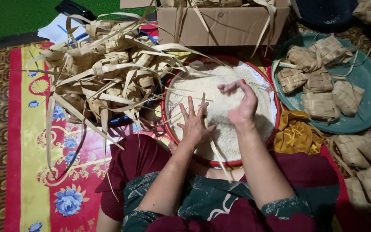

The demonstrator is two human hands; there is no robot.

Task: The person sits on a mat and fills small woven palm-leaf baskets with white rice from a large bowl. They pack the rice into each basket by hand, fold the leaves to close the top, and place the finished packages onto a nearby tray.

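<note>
While the left hand (193, 121) lies spread on the rice (220, 107), the right hand (242, 105) cups some.

— Do you see any package here?
— Yes, one plain brown rectangular cardboard box (222, 25) stands at the top, just behind the rice basin, open, with pale leaf strips hanging out.

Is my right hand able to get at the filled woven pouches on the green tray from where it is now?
Probably yes. The right hand hovers over the rice basin, and the woven pouches on the green tray lie just beyond the basin's rim on that side, with nothing between.
</note>
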